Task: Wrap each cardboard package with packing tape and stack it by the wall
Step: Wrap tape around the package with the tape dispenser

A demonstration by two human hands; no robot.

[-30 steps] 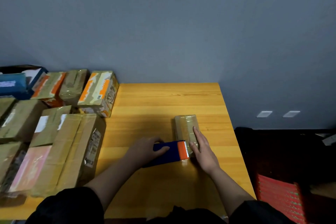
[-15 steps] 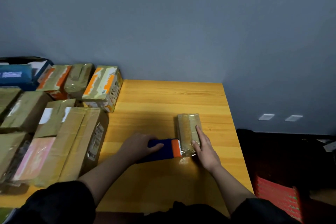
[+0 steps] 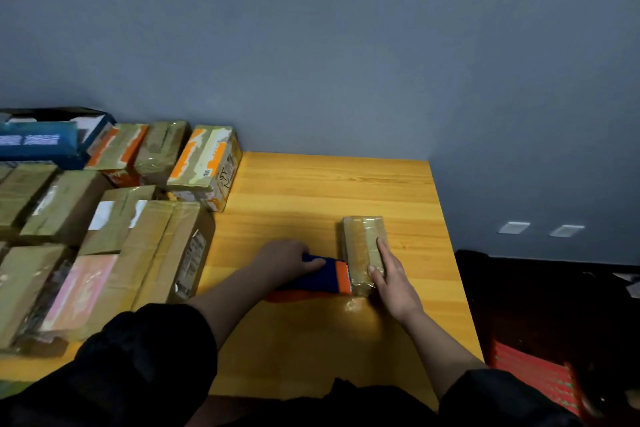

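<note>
A yellow wooden counter stands against a grey-blue wall, its far right corner bare. Taped boxes crowd its left side, the back row touching the wall. Two white wall plates sit low to the right, over a dark floor. Near the right edge lies a small taped package. The right hand presses flat on it, fingers straight. The left hand grips a blue-and-orange tape dispenser, its orange end touching the package's left side. Since a second ago the dispenser has slid slightly leftward along the package, and the view has shifted a little
</note>
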